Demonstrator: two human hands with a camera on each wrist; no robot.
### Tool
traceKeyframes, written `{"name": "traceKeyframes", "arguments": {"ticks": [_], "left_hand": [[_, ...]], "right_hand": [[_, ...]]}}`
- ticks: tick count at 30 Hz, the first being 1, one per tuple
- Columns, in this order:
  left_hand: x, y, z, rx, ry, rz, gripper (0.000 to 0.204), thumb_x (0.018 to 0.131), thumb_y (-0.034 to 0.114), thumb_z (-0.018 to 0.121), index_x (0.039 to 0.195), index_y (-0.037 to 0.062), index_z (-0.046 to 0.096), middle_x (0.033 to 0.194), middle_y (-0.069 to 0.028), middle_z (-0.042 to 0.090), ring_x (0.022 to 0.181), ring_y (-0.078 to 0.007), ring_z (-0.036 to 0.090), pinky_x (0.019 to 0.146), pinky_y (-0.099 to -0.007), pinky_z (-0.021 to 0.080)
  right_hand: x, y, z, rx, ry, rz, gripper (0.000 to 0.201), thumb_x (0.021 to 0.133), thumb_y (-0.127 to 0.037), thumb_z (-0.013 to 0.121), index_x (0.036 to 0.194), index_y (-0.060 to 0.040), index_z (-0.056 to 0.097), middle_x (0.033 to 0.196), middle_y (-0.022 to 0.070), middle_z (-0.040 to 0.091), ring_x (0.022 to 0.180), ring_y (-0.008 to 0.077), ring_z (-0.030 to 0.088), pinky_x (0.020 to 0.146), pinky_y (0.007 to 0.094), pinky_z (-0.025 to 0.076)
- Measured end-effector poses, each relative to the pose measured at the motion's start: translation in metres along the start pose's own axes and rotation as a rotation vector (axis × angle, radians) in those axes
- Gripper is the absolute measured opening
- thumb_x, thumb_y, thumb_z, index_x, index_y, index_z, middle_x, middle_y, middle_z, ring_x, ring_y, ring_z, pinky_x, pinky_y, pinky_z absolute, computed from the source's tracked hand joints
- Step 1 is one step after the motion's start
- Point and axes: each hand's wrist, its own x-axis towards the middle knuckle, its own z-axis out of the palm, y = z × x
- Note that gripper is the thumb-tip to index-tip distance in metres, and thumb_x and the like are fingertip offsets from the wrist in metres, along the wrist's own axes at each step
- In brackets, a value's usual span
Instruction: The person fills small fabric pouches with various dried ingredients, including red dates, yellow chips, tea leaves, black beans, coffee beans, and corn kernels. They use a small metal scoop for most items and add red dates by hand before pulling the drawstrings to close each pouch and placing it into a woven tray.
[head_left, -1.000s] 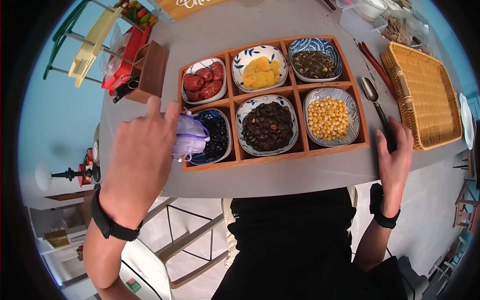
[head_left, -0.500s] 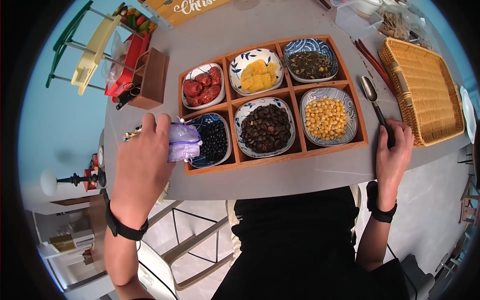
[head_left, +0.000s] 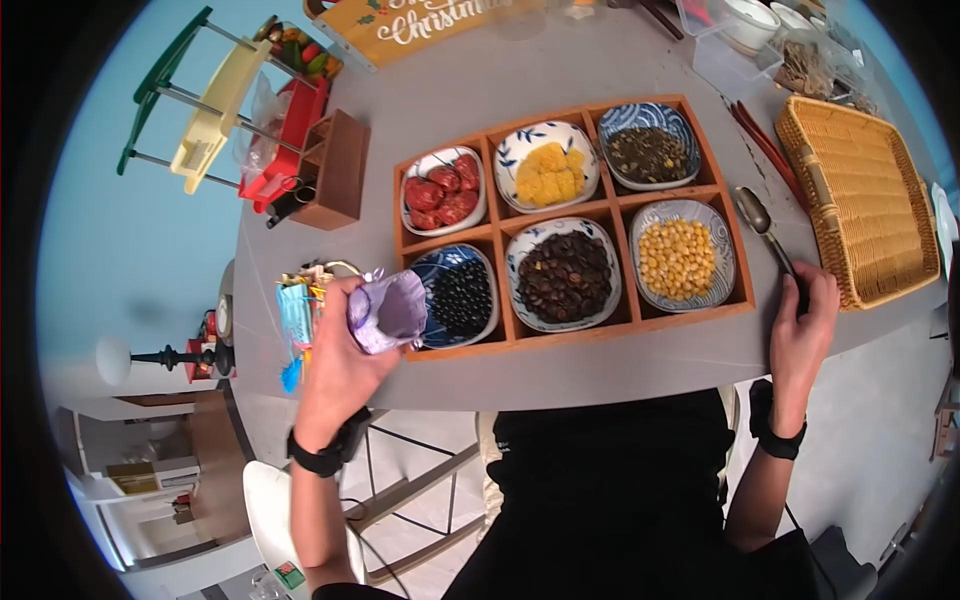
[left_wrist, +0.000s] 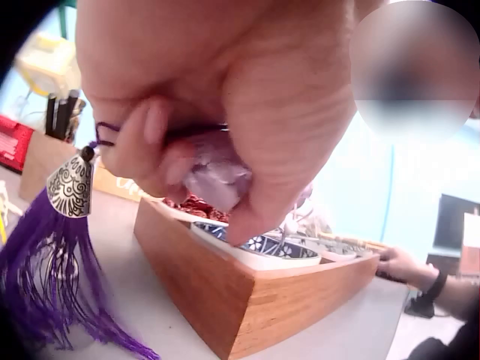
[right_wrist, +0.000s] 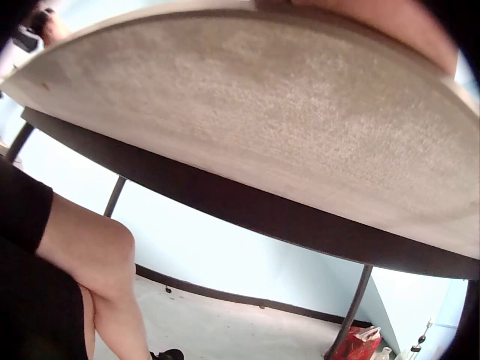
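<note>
The left hand (head_left: 345,370) grips a small lilac pouch (head_left: 388,312), its mouth open and facing the camera, beside the front left compartment of a wooden divided tray (head_left: 560,343). In that compartment a blue bowl holds black beans (head_left: 461,299). In the left wrist view the fingers curl round the pouch (left_wrist: 214,176), and a purple tassel (left_wrist: 56,262) hangs from it. The right hand (head_left: 806,325) has its fingers round the handle of a metal spoon (head_left: 755,214) lying right of the tray. The right wrist view shows mostly the table's underside.
Other bowls hold red dates, yellow pieces, dried leaves, dark beans and corn kernels (head_left: 677,259). A wicker basket (head_left: 865,205) stands at the right. Left are a wooden box (head_left: 335,170), a tiered rack (head_left: 215,110) and small coloured pouches (head_left: 295,312).
The left hand has turned from back up to palm side, tilting the pouch so its mouth shows. Small pouches behind that hand have come into view. The right hand stays at the spoon.
</note>
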Motion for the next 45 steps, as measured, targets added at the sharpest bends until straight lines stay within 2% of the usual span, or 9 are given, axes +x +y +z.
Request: {"name": "traceKeyframes", "arguments": {"ticks": [7, 21, 24, 27, 32, 36, 39, 42, 45], "left_hand": [[-0.032, -0.014, 0.026, -0.301, 0.164, 0.096, 0.067, 0.068, -0.005, 0.077, 0.121, 0.0095, 0.038, 0.113, -0.0077, 0.050, 0.099, -0.0168, 0.054, 0.085, -0.0307, 0.048], [-0.038, -0.019, 0.025, -0.269, 0.212, 0.244, 0.065, 0.069, -0.001, 0.076, 0.120, 0.0083, 0.036, 0.110, -0.0103, 0.051, 0.099, -0.0195, 0.052, 0.085, -0.0320, 0.046], [-0.043, -0.013, 0.021, -0.540, 0.199, -0.195, 0.056, 0.071, -0.006, 0.073, 0.116, 0.0041, 0.042, 0.105, -0.0044, 0.051, 0.096, -0.0141, 0.054, 0.087, -0.0284, 0.045], [-0.045, -0.007, 0.021, -0.755, 0.335, -0.274, 0.029, 0.077, 0.002, 0.068, 0.104, 0.0030, 0.055, 0.094, -0.0026, 0.055, 0.070, -0.0093, 0.051, 0.062, -0.0227, 0.042], [-0.059, 0.013, 0.039, -0.986, 0.568, -0.377, 0.028, 0.079, 0.001, 0.066, 0.104, 0.0033, 0.054, 0.090, -0.0016, 0.053, 0.058, -0.0055, 0.042, 0.048, -0.0212, 0.031], [-0.064, 0.050, 0.073, -0.542, 0.631, -0.100, 0.068, 0.071, 0.003, 0.081, 0.125, 0.0042, 0.040, 0.113, -0.0074, 0.048, 0.104, -0.0172, 0.052, 0.093, -0.0321, 0.043], [-0.055, 0.078, 0.096, -0.418, 0.505, -0.121, 0.077, 0.066, 0.001, 0.084, 0.126, 0.0044, 0.036, 0.118, -0.0103, 0.047, 0.107, -0.0195, 0.052, 0.093, -0.0329, 0.043], [-0.050, 0.086, 0.111, -0.440, 0.462, -0.094, 0.078, 0.064, 0.000, 0.084, 0.125, 0.0031, 0.036, 0.115, -0.0108, 0.049, 0.103, -0.0197, 0.054, 0.091, -0.0334, 0.045], [-0.049, 0.084, 0.116, -0.353, 0.508, -0.041, 0.076, 0.062, 0.005, 0.086, 0.120, 0.0005, 0.038, 0.108, -0.0206, 0.050, 0.095, -0.0372, 0.056, 0.081, -0.0420, 0.046]], "right_hand": [[-0.008, 0.004, 0.001, 0.194, 0.069, 0.245, 0.016, 0.099, -0.008, 0.053, 0.110, 0.0012, 0.058, 0.093, 0.0062, 0.062, 0.079, 0.0123, 0.052, 0.074, 0.0260, 0.045], [-0.010, 0.016, 0.002, 0.399, 0.137, 0.268, 0.026, 0.097, -0.007, 0.057, 0.121, 0.0030, 0.060, 0.104, 0.0045, 0.063, 0.093, 0.0099, 0.056, 0.084, 0.0230, 0.045], [-0.008, 0.010, 0.002, 0.164, 0.045, 0.119, 0.023, 0.094, -0.006, 0.060, 0.115, 0.0022, 0.062, 0.097, 0.0105, 0.061, 0.090, 0.0187, 0.060, 0.082, 0.0280, 0.047], [-0.001, 0.002, -0.001, -0.082, -0.029, 0.016, 0.025, 0.091, -0.008, 0.062, 0.114, 0.0020, 0.062, 0.096, 0.0173, 0.058, 0.092, 0.0331, 0.057, 0.081, 0.0377, 0.047], [-0.008, -0.028, -0.015, 0.046, 0.061, 0.079, 0.024, 0.091, -0.008, 0.062, 0.112, 0.0038, 0.061, 0.100, 0.0145, 0.059, 0.098, 0.0299, 0.059, 0.089, 0.0367, 0.046], [-0.047, -0.099, -0.042, 0.681, -0.302, 0.069, 0.022, 0.084, -0.012, 0.070, 0.101, 0.0004, 0.061, 0.104, 0.0123, 0.062, 0.100, 0.0255, 0.060, 0.091, 0.0384, 0.047], [-0.049, -0.150, -0.038, 0.862, -0.815, -0.139, 0.075, 0.064, -0.028, 0.090, 0.125, -0.0028, 0.054, 0.121, 0.0148, 0.060, 0.116, 0.0264, 0.058, 0.098, 0.0356, 0.045], [-0.042, -0.177, -0.016, 0.918, -0.881, -0.017, 0.066, 0.070, -0.018, 0.086, 0.124, 0.0005, 0.054, 0.112, 0.0118, 0.059, 0.109, 0.0214, 0.056, 0.094, 0.0330, 0.045], [-0.043, -0.180, -0.002, 0.967, -0.806, 0.002, 0.045, 0.077, -0.011, 0.078, 0.115, 0.0020, 0.058, 0.105, 0.0098, 0.059, 0.099, 0.0195, 0.057, 0.088, 0.0319, 0.046]]}}
